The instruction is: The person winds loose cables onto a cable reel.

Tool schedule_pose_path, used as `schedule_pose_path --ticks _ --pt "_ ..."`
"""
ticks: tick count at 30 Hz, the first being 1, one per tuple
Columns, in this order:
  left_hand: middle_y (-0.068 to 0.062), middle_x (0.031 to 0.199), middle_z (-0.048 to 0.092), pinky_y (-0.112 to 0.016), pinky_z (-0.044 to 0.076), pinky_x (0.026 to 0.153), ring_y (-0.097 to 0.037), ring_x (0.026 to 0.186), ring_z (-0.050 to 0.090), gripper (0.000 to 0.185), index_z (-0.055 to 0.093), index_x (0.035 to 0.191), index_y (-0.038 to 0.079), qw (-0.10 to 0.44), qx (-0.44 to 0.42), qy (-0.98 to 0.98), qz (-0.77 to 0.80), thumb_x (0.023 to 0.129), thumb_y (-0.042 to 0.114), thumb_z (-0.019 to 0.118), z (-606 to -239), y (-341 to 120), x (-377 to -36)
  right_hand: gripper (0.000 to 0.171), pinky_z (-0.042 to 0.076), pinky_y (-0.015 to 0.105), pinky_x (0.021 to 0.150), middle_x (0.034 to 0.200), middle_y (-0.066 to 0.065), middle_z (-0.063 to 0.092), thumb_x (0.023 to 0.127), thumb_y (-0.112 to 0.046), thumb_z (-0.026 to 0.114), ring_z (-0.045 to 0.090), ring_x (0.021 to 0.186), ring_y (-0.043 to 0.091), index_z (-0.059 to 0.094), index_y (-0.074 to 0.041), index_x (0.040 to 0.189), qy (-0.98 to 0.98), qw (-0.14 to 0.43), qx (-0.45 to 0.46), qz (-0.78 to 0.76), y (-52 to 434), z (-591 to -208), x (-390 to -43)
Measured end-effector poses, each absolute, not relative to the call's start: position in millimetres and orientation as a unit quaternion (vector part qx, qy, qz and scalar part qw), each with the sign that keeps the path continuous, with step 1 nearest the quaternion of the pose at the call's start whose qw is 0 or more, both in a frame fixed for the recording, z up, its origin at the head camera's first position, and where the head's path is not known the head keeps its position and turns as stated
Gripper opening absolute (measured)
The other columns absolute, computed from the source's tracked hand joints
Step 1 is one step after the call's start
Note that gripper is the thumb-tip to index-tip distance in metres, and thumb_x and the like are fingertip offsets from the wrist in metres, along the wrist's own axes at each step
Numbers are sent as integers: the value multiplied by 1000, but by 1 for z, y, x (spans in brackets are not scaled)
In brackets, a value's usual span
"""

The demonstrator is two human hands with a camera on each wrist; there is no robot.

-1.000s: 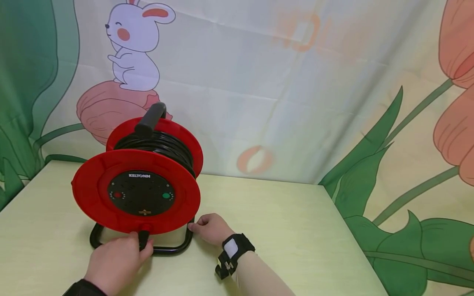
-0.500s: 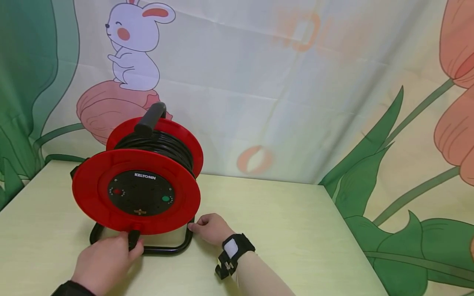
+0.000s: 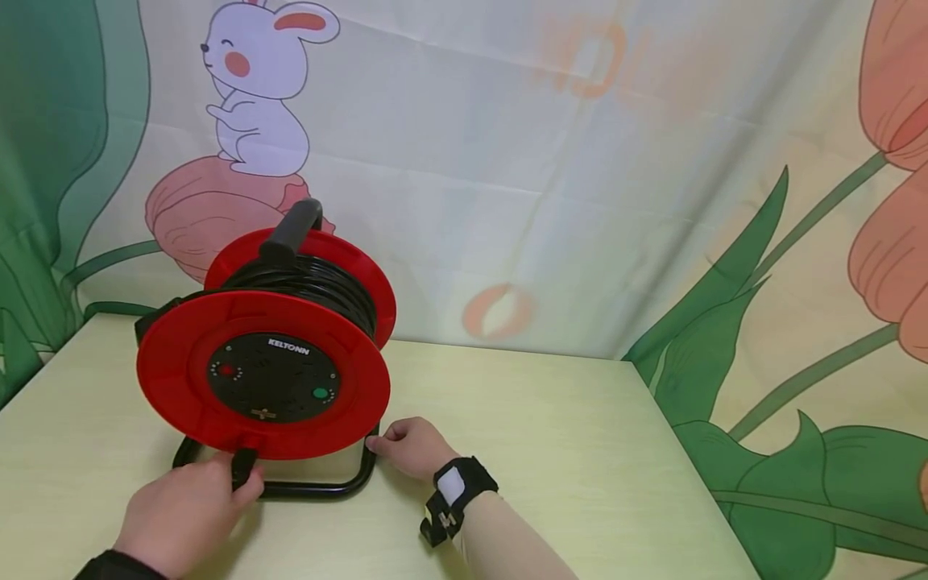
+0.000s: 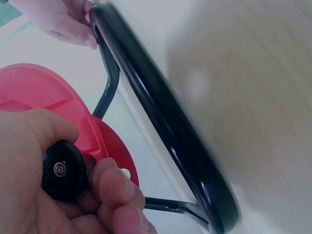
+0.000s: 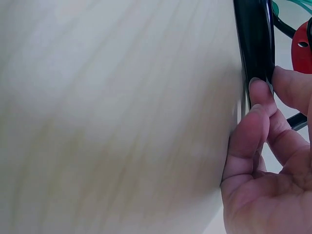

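A red cable reel (image 3: pixel 174 362) wound with black cable (image 3: pixel 308 282) stands on the left of the table. Its round black socket panel (image 3: pixel 271 377) faces me. At the bottom of the front disc, my left hand (image 3: pixel 177 509) grips the black crank knob (image 3: pixel 243 467); in the left wrist view the fingers curl round this knob (image 4: pixel 63 170), its screwed end showing. My right hand (image 3: pixel 415 448) pinches the black tube frame (image 3: pixel 312 490) at its right front corner. The right wrist view shows thumb and fingertips on either side of the tube (image 5: pixel 256 44).
The reel's black carrying handle (image 3: pixel 290 229) rises above the drum. Behind the pale wooden table (image 3: pixel 551 451) hangs a printed curtain (image 3: pixel 435 161) with a rabbit and flowers. A black plug-like piece (image 3: pixel 148 322) sticks out at the reel's left side.
My left hand has moved left with the knob, and the front disc and panel have turned clockwise. The black piece at the reel's left has come into view. My right hand stays on the frame.
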State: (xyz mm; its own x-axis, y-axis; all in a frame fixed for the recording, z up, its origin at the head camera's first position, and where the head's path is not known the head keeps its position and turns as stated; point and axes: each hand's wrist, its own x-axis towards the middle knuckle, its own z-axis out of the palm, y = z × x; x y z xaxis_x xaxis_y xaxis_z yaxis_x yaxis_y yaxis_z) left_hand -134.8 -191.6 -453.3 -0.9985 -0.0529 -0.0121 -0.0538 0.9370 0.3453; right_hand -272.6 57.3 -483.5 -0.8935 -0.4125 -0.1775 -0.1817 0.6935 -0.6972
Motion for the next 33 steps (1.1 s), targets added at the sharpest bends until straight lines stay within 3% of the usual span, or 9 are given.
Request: schedule_pose_path --ticks 8,20,33 --pt "-3 51 44 -34 32 48 -19 49 45 35 55 79 6 21 -49 982 182 95 38 55 -449 -202 -136 36 28 26 49 53 -6 41 92 -36 64 40 51 9 63 -9 69 906 160 -167 -353 57 -483 -272" --pt "-2 52 44 -34 33 48 -19 51 46 31 52 73 10 7 -53 981 187 94 33 52 -443 -216 -134 36 28 26 49 53 -6 41 92 -36 64 40 51 9 61 -10 68 906 156 -168 -355 58 -481 -271" --pt "-6 58 48 -38 40 49 -23 54 50 42 45 91 -8 25 -95 977 189 95 34 51 -432 -223 -135 37 28 28 49 52 -5 41 90 -39 66 40 51 11 56 -17 63 909 156 -155 -353 56 -492 -277"
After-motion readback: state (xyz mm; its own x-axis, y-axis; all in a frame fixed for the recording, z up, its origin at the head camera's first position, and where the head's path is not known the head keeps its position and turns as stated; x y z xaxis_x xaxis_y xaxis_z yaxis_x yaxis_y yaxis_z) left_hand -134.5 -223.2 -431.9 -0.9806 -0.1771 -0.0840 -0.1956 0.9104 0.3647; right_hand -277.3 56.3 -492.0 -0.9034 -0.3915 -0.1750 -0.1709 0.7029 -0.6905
